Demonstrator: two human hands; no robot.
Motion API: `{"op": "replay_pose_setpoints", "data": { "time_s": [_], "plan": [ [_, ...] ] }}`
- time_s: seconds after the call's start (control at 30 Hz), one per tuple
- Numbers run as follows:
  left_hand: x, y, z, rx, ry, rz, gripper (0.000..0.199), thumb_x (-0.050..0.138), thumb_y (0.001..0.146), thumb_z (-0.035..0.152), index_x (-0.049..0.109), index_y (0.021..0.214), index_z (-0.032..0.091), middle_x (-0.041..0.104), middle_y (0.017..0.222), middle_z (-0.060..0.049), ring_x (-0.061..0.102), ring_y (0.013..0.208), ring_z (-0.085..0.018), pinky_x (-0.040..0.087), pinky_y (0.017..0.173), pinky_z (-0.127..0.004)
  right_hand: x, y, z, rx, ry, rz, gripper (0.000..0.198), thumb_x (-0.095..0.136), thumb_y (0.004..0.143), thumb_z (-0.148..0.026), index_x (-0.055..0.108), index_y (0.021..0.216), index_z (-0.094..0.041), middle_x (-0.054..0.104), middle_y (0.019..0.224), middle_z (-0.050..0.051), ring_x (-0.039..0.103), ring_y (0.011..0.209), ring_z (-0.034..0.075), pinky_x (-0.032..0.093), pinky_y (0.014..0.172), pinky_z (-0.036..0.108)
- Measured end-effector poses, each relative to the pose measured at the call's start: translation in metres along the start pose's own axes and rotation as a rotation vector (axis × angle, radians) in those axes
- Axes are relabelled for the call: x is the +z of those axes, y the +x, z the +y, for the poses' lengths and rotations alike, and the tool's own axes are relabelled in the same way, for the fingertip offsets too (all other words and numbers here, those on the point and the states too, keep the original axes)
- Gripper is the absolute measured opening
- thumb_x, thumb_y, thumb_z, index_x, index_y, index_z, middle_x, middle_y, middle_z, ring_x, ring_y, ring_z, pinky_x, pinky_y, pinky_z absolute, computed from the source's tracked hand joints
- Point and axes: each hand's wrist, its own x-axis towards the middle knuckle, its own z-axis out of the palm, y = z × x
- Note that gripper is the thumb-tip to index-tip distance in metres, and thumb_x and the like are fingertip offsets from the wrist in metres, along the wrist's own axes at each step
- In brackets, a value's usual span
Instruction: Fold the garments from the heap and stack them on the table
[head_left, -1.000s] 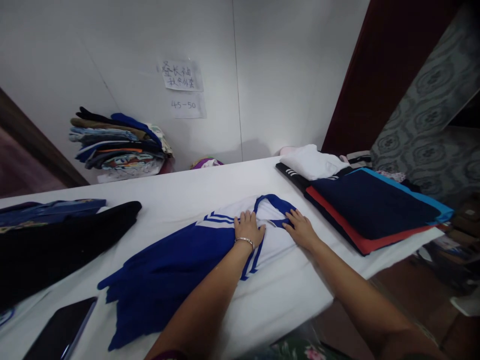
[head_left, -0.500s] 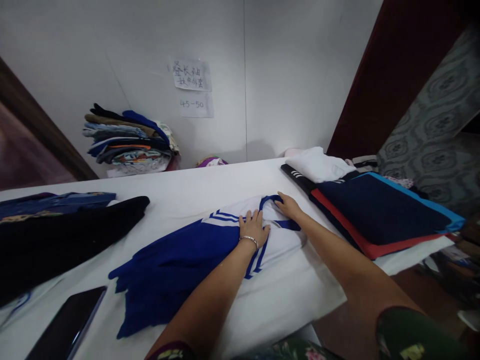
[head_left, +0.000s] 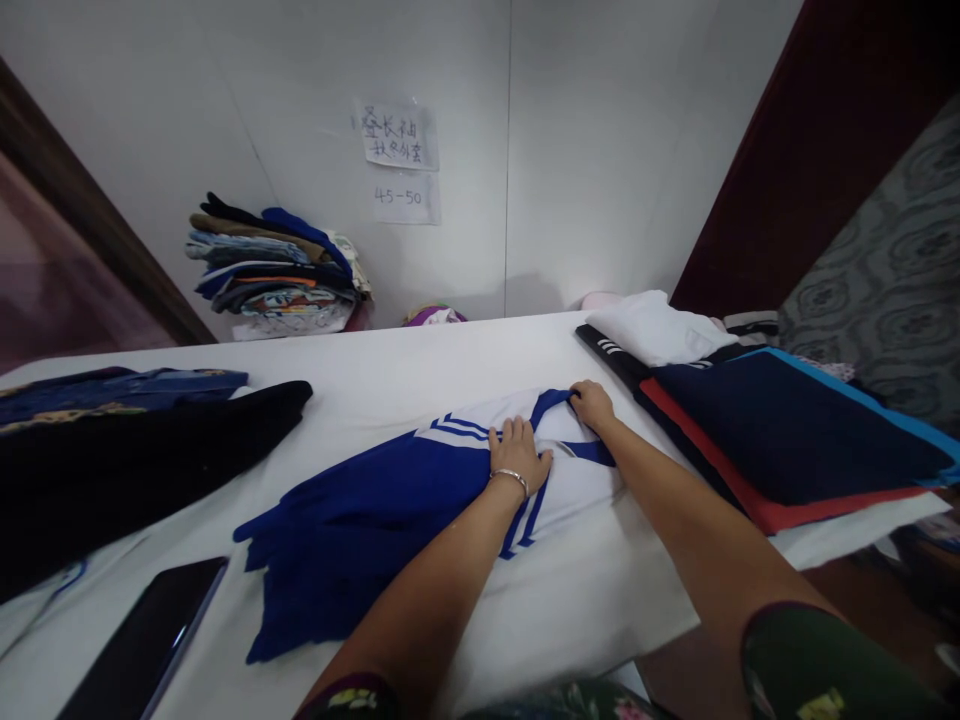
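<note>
A blue and white jacket (head_left: pixel 360 525) with white stripes lies flat on the white-covered table (head_left: pixel 442 362), its white collar end toward the right. My left hand (head_left: pixel 519 450), with a silver bracelet at the wrist, rests on the jacket near the striped part, fingers spread. At the blue collar my right hand (head_left: pixel 592 403) pinches the edge of the fabric, fingers closed on it. The underside of the jacket is hidden.
Folded garments in navy (head_left: pixel 795 430) and red (head_left: pixel 720 450) lie at the right, a white garment (head_left: pixel 660 330) behind them. At the left are black clothing (head_left: pixel 150 480) and a phone (head_left: pixel 150 640). Stacked clothes (head_left: pixel 277 270) stand beyond the table; a paper sign (head_left: pixel 401 140) hangs above.
The view has shifted slightly, so the scene sits a little further right. My right fingers have closed more on the collar edge; my left hand stays on the jacket.
</note>
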Motion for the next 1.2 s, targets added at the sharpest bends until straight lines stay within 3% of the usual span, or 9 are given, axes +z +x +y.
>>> {"op": "replay_pose_setpoints", "data": {
  "time_s": [0.13, 0.23, 0.4, 0.6, 0.77, 0.83, 0.93, 1.0, 1.2],
  "plan": [
    [-0.002, -0.001, 0.001, 0.006, -0.011, 0.000, 0.071, 0.033, 0.087, 0.053, 0.034, 0.146, 0.013, 0.027, 0.156, -0.010, 0.019, 0.144, -0.029, 0.012, 0.116, -0.055, 0.003, -0.006, -0.005, -0.064, 0.001, -0.057, 0.055, 0.045, 0.086, -0.021, 0.044, 0.140, -0.018, 0.044, 0.146, 0.010, 0.037, 0.135, 0.024, 0.031, 0.108, 0.039],
    [-0.002, -0.001, 0.001, 0.008, -0.015, 0.007, 0.071, 0.033, 0.087, 0.053, 0.036, 0.145, 0.013, 0.028, 0.156, -0.010, 0.021, 0.143, -0.029, 0.012, 0.116, -0.055, 0.008, -0.013, -0.007, -0.117, 0.006, -0.133, 0.058, 0.043, 0.091, -0.033, 0.033, 0.147, -0.020, 0.028, 0.156, 0.008, 0.023, 0.143, 0.025, 0.022, 0.113, 0.048],
    [-0.002, -0.001, 0.001, 0.002, -0.009, 0.005, 0.070, 0.032, 0.087, 0.053, 0.037, 0.145, 0.015, 0.028, 0.156, -0.009, 0.020, 0.143, -0.029, 0.012, 0.116, -0.055, 0.003, -0.009, -0.007, -0.110, 0.026, -0.220, 0.059, 0.040, 0.093, -0.046, 0.035, 0.146, -0.019, 0.029, 0.155, 0.012, 0.024, 0.143, 0.026, 0.024, 0.113, 0.050],
    [-0.003, -0.001, 0.001, 0.008, -0.007, -0.010, 0.070, 0.031, 0.087, 0.053, 0.037, 0.145, 0.014, 0.027, 0.156, -0.010, 0.019, 0.144, -0.029, 0.011, 0.116, -0.055, -0.009, -0.029, 0.010, -0.073, 0.036, -0.022, 0.057, 0.034, 0.096, -0.043, 0.033, 0.146, -0.017, 0.021, 0.158, 0.012, 0.014, 0.146, 0.025, 0.018, 0.115, 0.051],
    [-0.005, -0.001, 0.002, 0.002, -0.008, -0.017, 0.070, 0.032, 0.087, 0.053, 0.036, 0.145, 0.015, 0.027, 0.156, -0.010, 0.019, 0.144, -0.029, 0.011, 0.116, -0.055, -0.002, -0.052, 0.034, -0.096, 0.017, -0.177, 0.056, 0.038, 0.095, -0.046, 0.038, 0.144, -0.020, 0.030, 0.155, 0.012, 0.023, 0.144, 0.025, 0.021, 0.114, 0.048],
    [-0.004, -0.001, 0.002, 0.002, -0.009, -0.017, 0.070, 0.031, 0.087, 0.053, 0.036, 0.145, 0.016, 0.027, 0.156, -0.010, 0.018, 0.144, -0.029, 0.011, 0.116, -0.055, -0.003, -0.054, 0.035, -0.063, 0.033, -0.168, 0.054, 0.038, 0.095, -0.045, 0.040, 0.143, -0.020, 0.032, 0.154, 0.013, 0.025, 0.143, 0.025, 0.022, 0.113, 0.049],
    [-0.003, -0.001, 0.002, 0.008, -0.011, -0.014, 0.069, 0.031, 0.087, 0.053, 0.036, 0.145, 0.017, 0.028, 0.156, -0.010, 0.018, 0.144, -0.030, 0.012, 0.115, -0.055, -0.011, -0.058, 0.016, -0.078, 0.085, -0.068, 0.051, 0.038, 0.096, -0.043, 0.042, 0.142, -0.021, 0.030, 0.155, 0.012, 0.022, 0.144, 0.026, 0.020, 0.113, 0.052],
    [-0.002, -0.001, 0.002, 0.012, -0.011, -0.007, 0.069, 0.031, 0.088, 0.053, 0.035, 0.146, 0.017, 0.028, 0.156, -0.010, 0.018, 0.144, -0.030, 0.011, 0.115, -0.055, -0.017, -0.064, -0.009, -0.183, 0.142, -0.019, 0.052, 0.037, 0.096, -0.044, 0.040, 0.143, -0.022, 0.026, 0.156, 0.011, 0.017, 0.145, 0.026, 0.016, 0.114, 0.052],
    [-0.005, -0.001, 0.003, 0.042, -0.034, 0.011, 0.067, 0.033, 0.089, 0.050, 0.021, 0.151, 0.030, 0.025, 0.158, -0.004, 0.019, 0.143, -0.030, 0.011, 0.114, -0.057, -0.021, -0.071, -0.079, -0.521, 0.257, -0.097, 0.056, 0.036, 0.096, -0.048, 0.036, 0.146, -0.023, 0.022, 0.158, 0.009, 0.010, 0.147, 0.024, 0.011, 0.116, 0.050]
  ]
}}
